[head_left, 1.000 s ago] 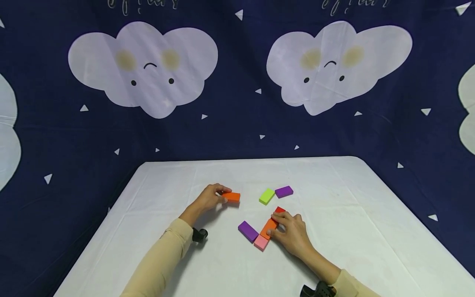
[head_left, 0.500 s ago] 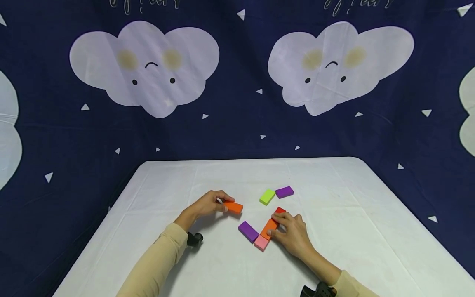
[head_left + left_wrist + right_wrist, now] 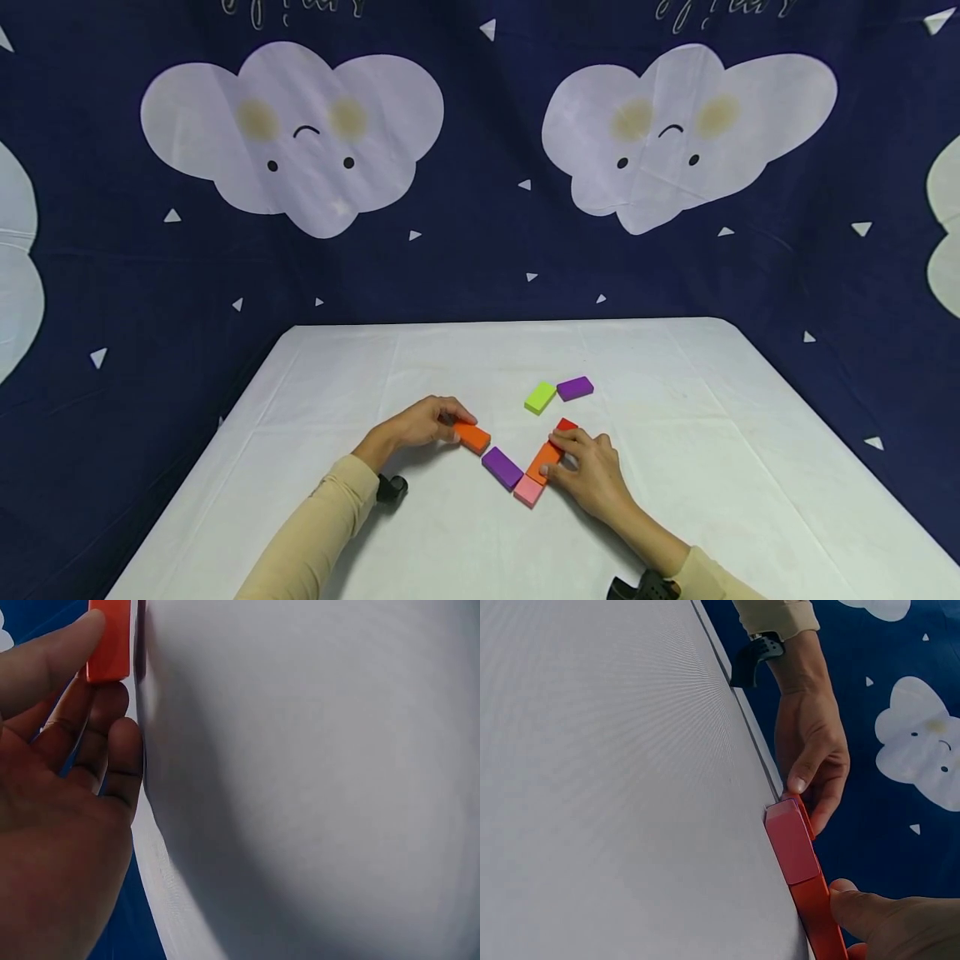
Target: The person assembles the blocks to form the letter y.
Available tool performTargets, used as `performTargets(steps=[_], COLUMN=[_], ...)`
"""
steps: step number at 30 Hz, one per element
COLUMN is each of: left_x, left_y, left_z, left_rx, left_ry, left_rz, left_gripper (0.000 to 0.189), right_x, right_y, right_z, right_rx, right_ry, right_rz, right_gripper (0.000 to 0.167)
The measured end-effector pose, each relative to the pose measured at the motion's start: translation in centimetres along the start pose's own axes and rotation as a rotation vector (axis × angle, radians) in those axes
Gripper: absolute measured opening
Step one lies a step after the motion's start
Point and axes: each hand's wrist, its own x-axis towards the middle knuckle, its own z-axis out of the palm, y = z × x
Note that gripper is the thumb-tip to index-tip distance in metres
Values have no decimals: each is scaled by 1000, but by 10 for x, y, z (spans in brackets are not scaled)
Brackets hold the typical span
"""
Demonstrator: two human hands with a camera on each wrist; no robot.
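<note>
My left hand (image 3: 420,423) pinches an orange block (image 3: 472,437) between thumb and fingers, close to the upper left end of a purple block (image 3: 501,468). In the left wrist view the thumb lies over that orange block's face. A pink block (image 3: 528,491) adjoins the purple one at its lower end. From there a second orange block (image 3: 543,462) and a red block (image 3: 566,424) run up and to the right. My right hand (image 3: 592,471) holds this second orange block, thumb against its side and fingertips near the red one, hiding part of both.
Farther back on the white-covered table (image 3: 712,467), a lime green block (image 3: 540,397) and another purple block (image 3: 575,388) lie nearly corner to corner. A dark blue cloth with clouds (image 3: 480,275) hangs behind the table.
My left hand has brought its orange block nearer to me, turning it into line with the purple block. My right hand has stayed in place on the other row.
</note>
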Motion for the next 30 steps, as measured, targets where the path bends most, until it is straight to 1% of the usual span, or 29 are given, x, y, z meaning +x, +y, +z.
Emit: performTargets(steps=[6,12,17,20,22,24,26,30], left_x=[-1,-1,-2,-4,-5,-7,-7,-9], left_y=[1,2,2,3,4,5,7,11], left_z=[3,4,5,7,8,11,15,25], left_rx=[16,31,8,-22,-43,-62,-77,-103], left_ry=[-15,-20,-5,19,49,93,153,296], left_rz=[-9,9,2,-11,-20,-34,-60,-107], left_gripper=[34,34,37,40,41,41,40,39], right_x=[-1,0,0,0,0,0,1,1], right_y=[-1,0,0,0,0,0,0,1], right_z=[0,0,0,-1,-1,-1,-1,0], right_rx=[-2,5,2,1,0,0,-2,-3], right_ry=[12,-3,-7,-6,-8,-9,-11,-11], right_rz=[-7,2,1,1,3,3,2,-4], right_gripper=[47,48,48,48,48,48,48,48])
